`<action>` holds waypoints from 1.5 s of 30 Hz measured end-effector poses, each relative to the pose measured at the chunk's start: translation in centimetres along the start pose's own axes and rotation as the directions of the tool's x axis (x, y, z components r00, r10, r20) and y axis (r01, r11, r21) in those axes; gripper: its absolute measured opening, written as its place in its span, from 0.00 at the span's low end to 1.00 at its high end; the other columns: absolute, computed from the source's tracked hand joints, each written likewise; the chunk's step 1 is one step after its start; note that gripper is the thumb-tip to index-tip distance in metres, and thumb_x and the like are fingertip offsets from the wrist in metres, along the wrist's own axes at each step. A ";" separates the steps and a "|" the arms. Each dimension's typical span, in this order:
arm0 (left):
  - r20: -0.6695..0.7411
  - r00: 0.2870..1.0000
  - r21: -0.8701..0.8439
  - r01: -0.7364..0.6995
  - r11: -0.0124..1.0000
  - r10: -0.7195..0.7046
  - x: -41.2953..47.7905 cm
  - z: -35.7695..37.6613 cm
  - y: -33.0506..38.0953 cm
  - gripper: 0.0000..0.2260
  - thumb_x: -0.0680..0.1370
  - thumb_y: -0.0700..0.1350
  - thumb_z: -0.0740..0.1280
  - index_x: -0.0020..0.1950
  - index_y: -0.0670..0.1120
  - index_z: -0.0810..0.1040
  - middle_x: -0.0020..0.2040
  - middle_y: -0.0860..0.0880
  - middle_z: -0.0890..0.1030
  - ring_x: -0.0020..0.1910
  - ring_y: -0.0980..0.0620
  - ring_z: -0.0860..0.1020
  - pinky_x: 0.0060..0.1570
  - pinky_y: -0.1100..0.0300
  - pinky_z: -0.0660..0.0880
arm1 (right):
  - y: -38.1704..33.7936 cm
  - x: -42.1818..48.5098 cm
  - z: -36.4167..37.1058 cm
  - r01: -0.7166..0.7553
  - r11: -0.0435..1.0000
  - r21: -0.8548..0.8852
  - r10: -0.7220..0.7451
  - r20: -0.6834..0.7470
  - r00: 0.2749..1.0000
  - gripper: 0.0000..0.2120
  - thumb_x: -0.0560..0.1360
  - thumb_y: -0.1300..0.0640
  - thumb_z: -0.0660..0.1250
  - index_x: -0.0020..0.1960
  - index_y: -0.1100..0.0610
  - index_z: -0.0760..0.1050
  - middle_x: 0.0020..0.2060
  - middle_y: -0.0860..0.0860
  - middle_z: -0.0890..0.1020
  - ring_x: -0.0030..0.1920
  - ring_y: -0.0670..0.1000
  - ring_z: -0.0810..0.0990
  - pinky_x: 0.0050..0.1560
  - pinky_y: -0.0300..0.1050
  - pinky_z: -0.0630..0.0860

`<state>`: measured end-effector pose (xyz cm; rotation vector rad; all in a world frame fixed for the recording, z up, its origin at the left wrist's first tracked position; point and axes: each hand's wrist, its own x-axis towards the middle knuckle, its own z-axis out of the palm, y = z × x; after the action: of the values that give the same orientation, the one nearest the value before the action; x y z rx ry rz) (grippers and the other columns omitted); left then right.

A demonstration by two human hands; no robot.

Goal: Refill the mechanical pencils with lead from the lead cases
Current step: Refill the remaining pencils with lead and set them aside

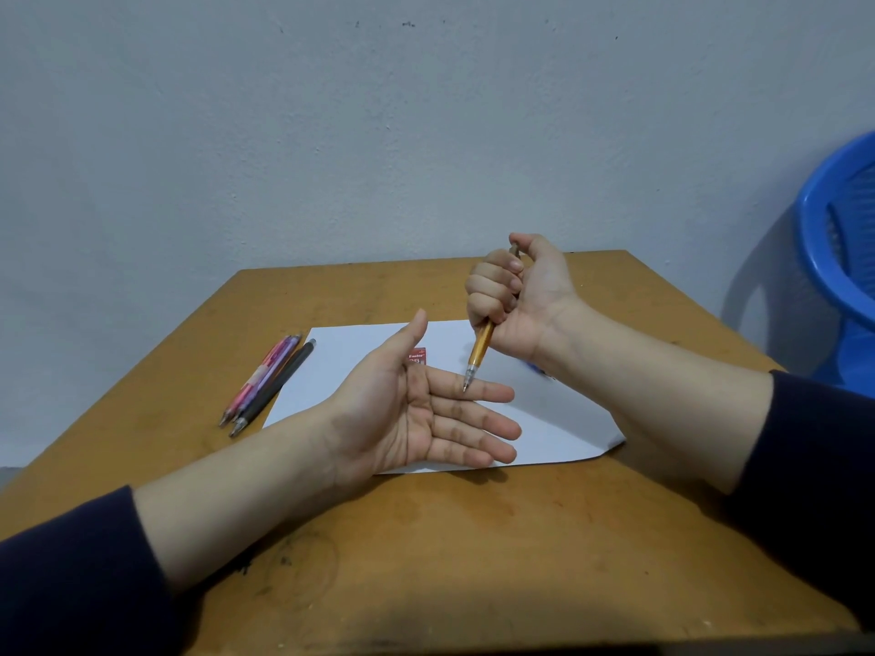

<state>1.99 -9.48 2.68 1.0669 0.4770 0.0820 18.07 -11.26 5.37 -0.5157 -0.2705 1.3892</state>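
My right hand (516,291) grips an orange mechanical pencil (479,350) in a fist, thumb over its top end, tip pointing down. The tip touches the index finger of my left hand (426,414), which lies palm up with straight fingers above a white sheet of paper (341,352). A red lead case (418,356) lies on the sheet, partly hidden behind my left thumb. A pink pencil (263,371), a purple one beside it and a dark grey pencil (277,385) lie together left of the sheet.
The wooden table (426,537) has its far edge against a grey wall. A blue plastic chair (838,258) stands at the right. A small blue thing (537,369) peeks out under my right wrist.
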 end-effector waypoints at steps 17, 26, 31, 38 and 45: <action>-0.032 0.999 -0.010 -0.024 1.000 0.024 -0.1 0.1 0.0 0.40 0.74 0.68 0.50 0.54 0.31 0.80 0.45 0.32 0.81 0.40 0.37 0.83 0.38 0.52 0.82 | 0.0 -0.1 -0.2 0.008 1.000 -0.005 -0.008 0.020 1.000 0.24 0.76 0.48 0.54 0.23 0.55 0.58 0.18 0.47 0.57 0.16 0.46 0.55 0.20 0.35 0.49; -0.227 0.951 0.045 -0.205 0.978 0.210 0.3 -0.2 -0.1 0.12 0.80 0.44 0.61 0.51 0.36 0.80 0.41 0.40 0.83 0.38 0.47 0.84 0.37 0.62 0.80 | 0.2 -0.4 0.1 0.071 0.993 -0.099 -0.065 0.058 0.996 0.21 0.77 0.46 0.55 0.30 0.56 0.62 0.23 0.48 0.59 0.21 0.46 0.57 0.21 0.36 0.54; -0.278 0.905 0.132 -0.295 0.946 0.321 0.3 -0.5 -0.2 0.06 0.75 0.39 0.67 0.47 0.38 0.81 0.43 0.42 0.84 0.40 0.50 0.83 0.36 0.64 0.79 | 0.5 -0.3 0.1 0.096 0.982 -0.163 -0.085 0.075 0.994 0.13 0.77 0.55 0.51 0.41 0.60 0.69 0.27 0.50 0.63 0.25 0.48 0.62 0.24 0.37 0.62; -0.375 0.824 0.188 -0.380 0.906 0.424 0.4 -1.0 -0.2 0.10 0.72 0.39 0.70 0.51 0.38 0.82 0.43 0.41 0.84 0.36 0.51 0.83 0.31 0.65 0.77 | 1.2 -0.5 -0.3 0.288 0.713 -0.639 -0.267 0.132 0.955 0.17 0.80 0.65 0.58 0.69 0.61 0.67 0.38 0.55 0.75 0.36 0.50 0.73 0.40 0.41 0.75; -0.345 0.691 0.519 -0.424 0.742 0.636 0.6 -1.2 -0.5 0.10 0.75 0.38 0.69 0.55 0.45 0.81 0.40 0.44 0.85 0.39 0.49 0.84 0.34 0.60 0.78 | 1.1 -0.5 -1.1 0.413 0.367 -0.834 -0.419 0.248 0.873 0.29 0.75 0.70 0.65 0.73 0.58 0.62 0.35 0.56 0.77 0.30 0.46 0.76 0.37 0.36 0.75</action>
<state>1.93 -8.55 1.61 1.5883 0.6493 0.8562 17.55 -11.81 3.93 -1.2111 -1.0828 0.6264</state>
